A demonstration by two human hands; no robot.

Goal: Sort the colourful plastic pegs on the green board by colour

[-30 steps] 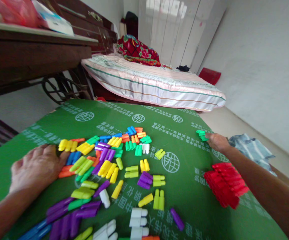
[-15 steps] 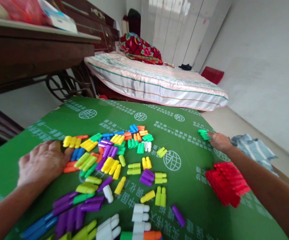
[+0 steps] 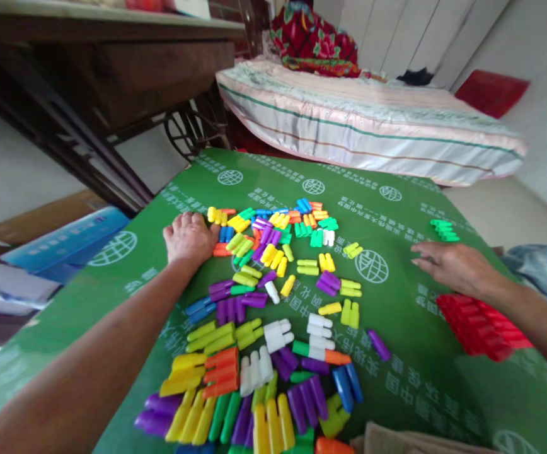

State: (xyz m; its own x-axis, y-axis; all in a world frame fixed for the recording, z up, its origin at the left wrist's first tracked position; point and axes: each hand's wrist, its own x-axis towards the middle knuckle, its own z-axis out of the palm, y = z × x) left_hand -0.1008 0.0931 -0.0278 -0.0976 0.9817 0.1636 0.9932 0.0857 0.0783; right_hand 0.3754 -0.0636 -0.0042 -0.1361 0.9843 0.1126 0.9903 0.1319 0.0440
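My left hand lies palm down on the green board at the left edge of a spread of coloured plastic toy blocks shaped like joined bullets. Its fingers are stretched out and partly seen, with the thumb by a blue block and a yellow block. On the right, my right hand hovers or rests over the board with fingers apart and nothing in them. Just beyond it sits a green block. Below my right wrist is a neat cluster of red blocks.
Loose purple, white and orange blocks spread toward me. A beige cloth lies at the near edge. Beyond the board are a bed and, at left, a dark wooden table.
My right hand has let go of the green block and drawn back from it toward the left and nearer. My left hand stays beside the same blocks. The view has swung left and down.
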